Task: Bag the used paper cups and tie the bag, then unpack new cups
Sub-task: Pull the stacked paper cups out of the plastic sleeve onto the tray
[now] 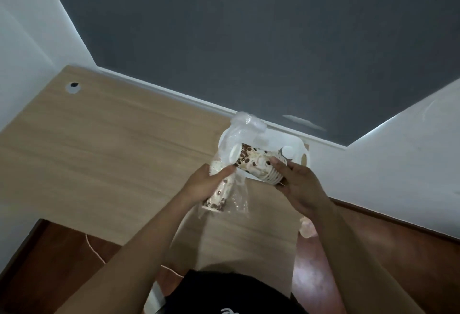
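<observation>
2 hands met above the wooden desk (112, 152). The left hand (204, 184), fingers curled, gripped a clear plastic sleeve (236, 137) holding patterned cups (216, 199), rims toward 7 o'clock; the right hand (298, 184), fingers wrapped, clasped a nested stack (254, 164) lying 10-to-4 o'clock, rims at 4.

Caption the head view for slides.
The right hand holds stacked coffee-bean paper cups; left hand grips their clear plastic sleeve.
</observation>
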A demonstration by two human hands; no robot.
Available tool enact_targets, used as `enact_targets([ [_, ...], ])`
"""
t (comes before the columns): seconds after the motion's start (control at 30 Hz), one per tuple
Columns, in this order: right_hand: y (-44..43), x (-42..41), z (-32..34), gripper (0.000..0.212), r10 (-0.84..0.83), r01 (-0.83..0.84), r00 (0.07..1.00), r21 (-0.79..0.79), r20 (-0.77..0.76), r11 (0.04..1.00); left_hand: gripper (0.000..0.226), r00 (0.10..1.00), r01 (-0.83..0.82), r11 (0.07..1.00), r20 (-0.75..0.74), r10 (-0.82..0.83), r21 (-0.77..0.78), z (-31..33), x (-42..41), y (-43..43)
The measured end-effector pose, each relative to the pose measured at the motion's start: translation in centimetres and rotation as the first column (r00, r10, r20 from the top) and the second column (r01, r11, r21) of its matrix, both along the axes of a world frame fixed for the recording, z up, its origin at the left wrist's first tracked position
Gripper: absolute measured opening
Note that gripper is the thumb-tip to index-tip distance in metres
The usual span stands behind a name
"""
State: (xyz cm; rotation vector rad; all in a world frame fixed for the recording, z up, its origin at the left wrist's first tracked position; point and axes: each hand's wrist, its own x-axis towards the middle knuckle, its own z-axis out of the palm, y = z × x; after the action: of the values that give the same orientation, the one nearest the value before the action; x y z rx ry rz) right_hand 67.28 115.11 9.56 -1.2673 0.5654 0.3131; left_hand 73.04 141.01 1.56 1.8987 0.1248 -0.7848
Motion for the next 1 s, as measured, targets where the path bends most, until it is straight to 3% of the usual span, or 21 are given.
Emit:
enact_targets([
  [0.1,0.7,0.0,-1.0,0.043,-0.007,0.008,1.000,0.041,-0.019,0.999,0.058,0.995,-0.056,0.987,-0.091,0.042,-0.151,-0.4,0.3,-1.4],
  [0.27,0.5,-0.1,-2.2,0.039,-0.044,0.039,0.999,-0.149,-0.032,0.988,0.033,0.984,-0.175,0.951,-0.057,0.166,-0.255,0.6,0.0,-2.4],
  [0.4,0.9,-0.6,-2.9,0.028,0.052,-0.053,0.999,-0.345,-0.012,0.937,0.040,0.977,-0.213,0.957,-0.025,0.212,-0.196,0.7,0.1,-3.4],
  [0.53,0.8,-0.8,-3.3,0.054,0.223,-0.228,0.972,-0.524,-0.074,0.821,0.057,0.970,-0.240,0.957,-0.009,0.241,-0.162,1.0,0.1,-4.6],
  [0.6,0.7,-0.9,-3.0,0.057,0.240,-0.243,0.968,-0.489,-0.071,0.838,0.057,0.987,-0.156,0.962,0.007,0.161,-0.222,1.5,0.0,-5.3],
  [0.73,-0.4,-0.7,-3.0,0.043,0.161,-0.166,0.986,-0.432,-0.047,0.886,0.037,1.000,-0.022,0.938,0.006,0.026,-0.345,3.2,-0.1,-7.0],
  [0.83,-1.3,-0.2,-3.1,0.028,0.087,-0.102,0.995,-0.424,-0.054,0.900,0.049,0.998,-0.053,0.933,-0.035,0.043,-0.355,3.3,0.5,-7.8],
  [0.9,-1.9,0.4,-3.4,0.023,0.013,-0.026,0.999,-0.503,-0.029,0.864,0.063,0.994,-0.105,0.945,-0.053,0.093,-0.310,3.2,0.8,-7.9],
  [1.0,-3.8,2.0,-3.8,0.025,-0.131,0.135,0.990,-0.566,0.048,0.814,0.061,0.996,-0.093,0.959,-0.040,0.085,-0.268,3.1,1.1,-7.7],
])
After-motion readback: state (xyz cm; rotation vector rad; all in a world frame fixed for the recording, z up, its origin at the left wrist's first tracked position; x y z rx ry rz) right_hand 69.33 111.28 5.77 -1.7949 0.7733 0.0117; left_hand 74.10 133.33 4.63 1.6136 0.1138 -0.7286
